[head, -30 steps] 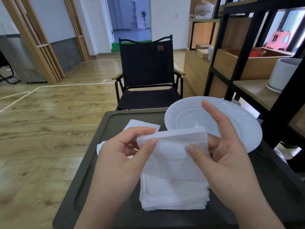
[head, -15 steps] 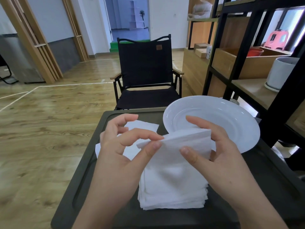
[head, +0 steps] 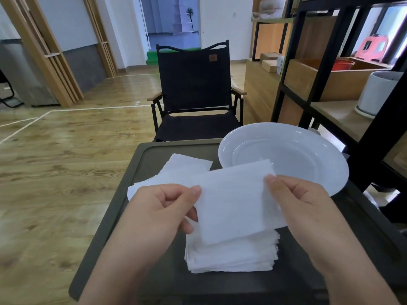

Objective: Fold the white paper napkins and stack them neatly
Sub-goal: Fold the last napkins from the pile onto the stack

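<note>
A folded white napkin (head: 235, 203) hovers above the dark tray table (head: 136, 186), held flat between both hands. My left hand (head: 160, 212) pinches its left edge with thumb and fingers. My right hand (head: 306, 208) pinches its right edge. Directly beneath lies a stack of folded napkins (head: 231, 254), several high, on the table. Loose white napkins (head: 176, 172) lie spread flat at the table's far left, partly hidden by my left hand.
A white plate (head: 284, 155) sits at the table's far right corner. A black folding chair (head: 193, 93) stands just beyond the table. Black-framed wooden shelves (head: 330, 84) with a white pot (head: 378, 93) rise on the right. Wooden floor lies to the left.
The napkin went from being folded over between my fingers to being held flat and stretched by its two side edges. Both hands moved apart and lower over the stack.
</note>
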`<state>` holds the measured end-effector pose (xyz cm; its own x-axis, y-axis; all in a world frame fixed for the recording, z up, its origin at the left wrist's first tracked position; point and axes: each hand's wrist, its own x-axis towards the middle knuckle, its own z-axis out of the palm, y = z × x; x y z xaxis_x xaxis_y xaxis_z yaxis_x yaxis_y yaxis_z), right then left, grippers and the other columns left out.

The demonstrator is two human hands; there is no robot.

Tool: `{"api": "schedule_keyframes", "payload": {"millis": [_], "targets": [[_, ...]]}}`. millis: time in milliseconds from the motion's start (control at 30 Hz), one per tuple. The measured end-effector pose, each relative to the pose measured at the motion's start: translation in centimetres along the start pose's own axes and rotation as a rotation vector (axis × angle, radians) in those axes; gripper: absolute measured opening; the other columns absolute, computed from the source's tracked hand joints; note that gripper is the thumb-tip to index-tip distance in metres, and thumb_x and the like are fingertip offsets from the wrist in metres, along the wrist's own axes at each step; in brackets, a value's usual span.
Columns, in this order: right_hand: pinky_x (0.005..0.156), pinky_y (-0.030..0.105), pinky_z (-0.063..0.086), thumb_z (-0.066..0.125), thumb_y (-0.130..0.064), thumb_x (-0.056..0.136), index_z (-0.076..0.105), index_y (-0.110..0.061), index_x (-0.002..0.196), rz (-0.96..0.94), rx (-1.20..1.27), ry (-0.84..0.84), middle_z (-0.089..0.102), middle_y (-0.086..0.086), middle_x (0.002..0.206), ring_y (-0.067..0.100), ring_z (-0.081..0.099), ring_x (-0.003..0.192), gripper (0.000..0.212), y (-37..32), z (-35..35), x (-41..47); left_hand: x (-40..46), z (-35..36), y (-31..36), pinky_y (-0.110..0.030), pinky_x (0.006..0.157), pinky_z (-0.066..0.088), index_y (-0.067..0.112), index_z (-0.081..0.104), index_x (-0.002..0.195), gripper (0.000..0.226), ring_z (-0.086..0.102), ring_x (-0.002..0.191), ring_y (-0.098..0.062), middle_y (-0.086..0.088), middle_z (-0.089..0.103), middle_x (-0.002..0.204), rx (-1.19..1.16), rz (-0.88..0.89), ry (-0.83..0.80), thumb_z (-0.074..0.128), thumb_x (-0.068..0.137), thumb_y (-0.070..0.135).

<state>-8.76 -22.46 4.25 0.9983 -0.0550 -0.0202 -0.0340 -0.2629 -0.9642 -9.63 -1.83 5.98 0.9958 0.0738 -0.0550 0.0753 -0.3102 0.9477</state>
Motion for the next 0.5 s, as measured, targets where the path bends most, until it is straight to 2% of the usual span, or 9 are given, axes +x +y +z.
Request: {"api": "schedule_keyframes", "payload": {"millis": [33, 100, 200, 267, 300, 367, 433, 500], "targets": [[0.067, 0.033, 0.047, 0.051, -0.043, 0.096, 0.069, -0.001, 0.086, 0.024, -0.049, -0.013, 0.069, 0.02, 0.083, 0.034, 0.063, 0.075, 0.047, 0.3, -0.1, 0.1, 0.0, -0.1, 0.0, -0.022, 0.053, 0.035, 0.023, 0.072, 0.059, 0.036, 0.052, 0.046, -0.007, 0.003, 0.067, 0.056, 0.077, -0.025, -0.006, 0.059, 0.089, 0.04], [0.06, 0.029, 0.038, 0.056, -0.044, 0.092, 0.065, 0.004, 0.084, 0.084, -0.147, -0.042, 0.056, 0.019, 0.07, 0.021, 0.048, 0.06, 0.049, 0.9, 0.0, 0.3, 0.1, -0.1, -0.4, -0.019, 0.051, 0.035, 0.021, 0.067, 0.054, 0.044, 0.049, 0.043, -0.004, 0.005, 0.063, 0.049, 0.23, -0.066, 0.007, 0.057, 0.09, 0.044], [0.047, 0.019, 0.038, 0.065, -0.044, 0.085, 0.068, -0.012, 0.069, 0.142, -0.33, 0.024, 0.058, 0.005, 0.057, 0.012, 0.048, 0.05, 0.036, 1.3, 0.3, 0.5, 0.9, 0.0, -1.7, -0.021, 0.049, 0.036, 0.016, 0.063, 0.056, 0.047, 0.051, 0.044, -0.005, 0.009, 0.062, 0.048, 0.449, -0.109, 0.118, 0.054, 0.09, 0.048], [0.044, 0.018, 0.037, 0.067, -0.044, 0.083, 0.066, -0.021, 0.07, 0.12, -0.406, 0.147, 0.061, -0.002, 0.056, 0.01, 0.055, 0.052, 0.026, 1.0, 0.3, 0.4, 1.9, -0.4, -3.3, -0.025, 0.051, 0.036, 0.016, 0.059, 0.058, 0.043, 0.051, 0.049, -0.014, 0.004, 0.057, 0.049, 0.551, -0.132, 0.295, 0.057, 0.088, 0.048], [0.046, 0.022, 0.038, 0.067, -0.044, 0.083, 0.064, -0.022, 0.072, 0.101, -0.396, 0.219, 0.062, -0.002, 0.058, 0.011, 0.056, 0.055, 0.025, 0.8, 0.1, 0.4, 2.4, -0.7, -4.1, -0.027, 0.053, 0.039, 0.019, 0.057, 0.062, 0.037, 0.053, 0.055, -0.016, 0.006, 0.057, 0.054, 0.586, -0.13, 0.377, 0.059, 0.087, 0.046], [0.05, 0.026, 0.036, 0.066, -0.042, 0.085, 0.062, -0.02, 0.074, 0.06, -0.293, 0.335, 0.059, 0.001, 0.061, 0.016, 0.054, 0.056, 0.025, 0.4, -0.5, 0.5, 3.0, -1.1, -5.3, -0.03, 0.064, 0.041, 0.024, 0.056, 0.082, 0.02, 0.057, 0.08, -0.018, 0.007, 0.06, 0.082, 0.691, -0.113, 0.419, 0.065, 0.083, 0.042], [0.05, 0.026, 0.032, 0.064, -0.04, 0.087, 0.062, -0.018, 0.075, 0.028, -0.203, 0.39, 0.055, 0.001, 0.06, 0.016, 0.047, 0.052, 0.025, 0.1, -0.8, 0.5, 3.6, -1.1, -6.3, -0.029, 0.072, 0.038, 0.028, 0.054, 0.101, 0.03, 0.052, 0.101, -0.019, 0.008, 0.054, 0.105, 0.759, -0.097, 0.325, 0.069, 0.078, 0.04], [0.05, 0.025, 0.031, 0.064, -0.038, 0.088, 0.062, -0.018, 0.075, -0.001, -0.171, 0.399, 0.054, 0.001, 0.059, 0.015, 0.044, 0.05, 0.025, 0.1, -0.7, 0.5, 3.9, -1.1, -6.7, -0.027, 0.073, 0.037, 0.033, 0.056, 0.101, 0.029, 0.049, 0.104, -0.016, 0.011, 0.052, 0.109, 0.726, -0.059, 0.268, 0.069, 0.077, 0.042]]}}
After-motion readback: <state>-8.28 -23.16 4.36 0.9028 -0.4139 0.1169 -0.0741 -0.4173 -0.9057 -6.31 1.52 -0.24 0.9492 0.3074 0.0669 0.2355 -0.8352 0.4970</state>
